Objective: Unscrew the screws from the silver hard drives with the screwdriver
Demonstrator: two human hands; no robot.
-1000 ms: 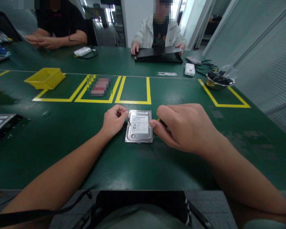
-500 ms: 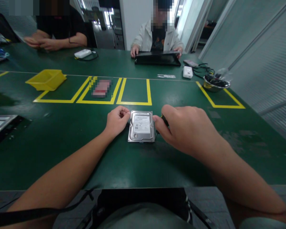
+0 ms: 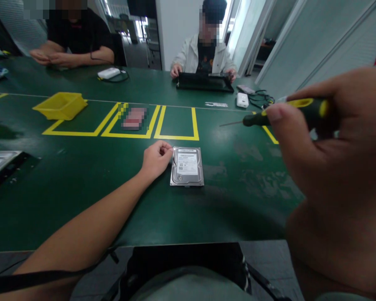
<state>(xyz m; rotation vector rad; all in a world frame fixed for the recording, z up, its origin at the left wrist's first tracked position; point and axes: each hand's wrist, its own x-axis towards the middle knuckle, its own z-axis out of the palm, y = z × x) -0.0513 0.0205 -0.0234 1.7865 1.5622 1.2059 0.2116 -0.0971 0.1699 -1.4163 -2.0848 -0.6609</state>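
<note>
Hard drive, flat silver metal with a white label [image 3: 187, 166], lies face up in the middle of the dark green tabletop [image 3: 232, 200], just in front of the yellow tape boxes [image 3: 175, 136]. The left hand [image 3: 155, 159] rests beside its far left corner. Its fingers [image 3: 163, 147] are curled in, with the tips pressed together right at the drive's edge. Whether they pinch something tiny cannot be told.

The right hand [image 3: 338, 138] is up high and close to the camera, well apart from the drive. Its fingers are wrapped tight on a black and yellow screwdriver [image 3: 253, 118], whose thin tip points left in the air. This looks like a moment with the tool off the drive. A touch on the drive would call for lowering the tip slowly onto one small spot while the left hand holds the drive flat.

Farther off sit a yellow plastic bin [image 3: 61, 104] and two other people.
</note>
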